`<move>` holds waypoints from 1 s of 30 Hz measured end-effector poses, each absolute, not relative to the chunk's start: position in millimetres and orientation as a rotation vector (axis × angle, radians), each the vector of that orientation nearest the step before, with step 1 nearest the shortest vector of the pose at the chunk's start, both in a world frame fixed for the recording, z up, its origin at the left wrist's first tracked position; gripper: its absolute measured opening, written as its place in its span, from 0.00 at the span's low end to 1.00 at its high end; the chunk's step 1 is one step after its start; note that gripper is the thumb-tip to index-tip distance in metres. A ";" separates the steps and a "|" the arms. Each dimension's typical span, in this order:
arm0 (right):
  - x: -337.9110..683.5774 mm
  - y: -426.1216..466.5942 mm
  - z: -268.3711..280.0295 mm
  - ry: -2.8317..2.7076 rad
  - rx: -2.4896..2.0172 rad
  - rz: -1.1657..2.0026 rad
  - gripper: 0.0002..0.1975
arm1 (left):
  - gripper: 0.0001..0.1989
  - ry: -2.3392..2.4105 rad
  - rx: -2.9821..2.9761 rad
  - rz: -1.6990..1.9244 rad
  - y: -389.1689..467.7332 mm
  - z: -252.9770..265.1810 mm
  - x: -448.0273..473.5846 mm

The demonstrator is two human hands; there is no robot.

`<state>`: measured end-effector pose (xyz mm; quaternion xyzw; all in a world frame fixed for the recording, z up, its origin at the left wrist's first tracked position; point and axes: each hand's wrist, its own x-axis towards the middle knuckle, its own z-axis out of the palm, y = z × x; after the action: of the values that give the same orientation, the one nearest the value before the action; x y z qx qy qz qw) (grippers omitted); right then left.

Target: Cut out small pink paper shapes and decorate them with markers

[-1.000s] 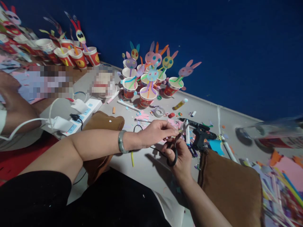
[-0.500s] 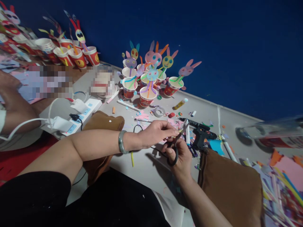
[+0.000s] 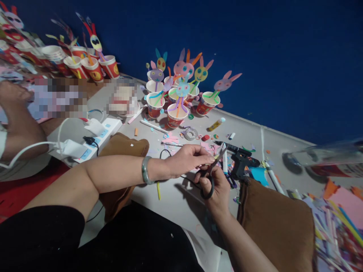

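My left hand (image 3: 185,160), with a green bangle at the wrist, pinches a small yellow piece (image 3: 216,156) between thumb and fingertips. Its exact shape is too small to make out. A pair of black-handled scissors (image 3: 209,188) sits in my right hand (image 3: 219,194), fingers through the loops. The blades point up and away, right beside the yellow piece and the left fingertips; whether they touch it I cannot tell. A yellow strip (image 3: 158,190) lies on the table below my left wrist.
Paper cups (image 3: 176,117) with rabbit-faced figures stand at the back. A black glue gun (image 3: 241,164), markers and paper scraps lie right of my hands. Brown cushions (image 3: 278,223) flank me. A power strip (image 3: 99,139) and another person's arm (image 3: 21,117) are at left.
The scissors have shifted very slightly, their tips now a little further right. My left hand stays in place. The other person's hand at far left has moved a little.
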<state>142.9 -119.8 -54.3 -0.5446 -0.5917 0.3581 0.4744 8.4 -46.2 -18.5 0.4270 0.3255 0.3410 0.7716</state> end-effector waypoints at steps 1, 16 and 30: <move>142.9 -119.7 -54.3 -1.450 -1.332 0.876 0.18 | 0.10 0.706 0.924 0.740 -46.2 -18.4 8.4; 144.8 -120.2 -56.5 -1.425 -1.342 0.879 0.20 | 0.10 0.697 0.933 0.744 -45.0 -19.1 8.8; 155.2 -114.2 -37.0 -1.110 -1.470 0.755 0.17 | 0.09 0.701 0.910 0.683 -38.7 -14.5 7.3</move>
<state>155.2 -114.2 -37.0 -0.6195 -0.4679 0.3183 0.5440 7.3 -38.7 -14.5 0.4217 0.3251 0.3167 0.7849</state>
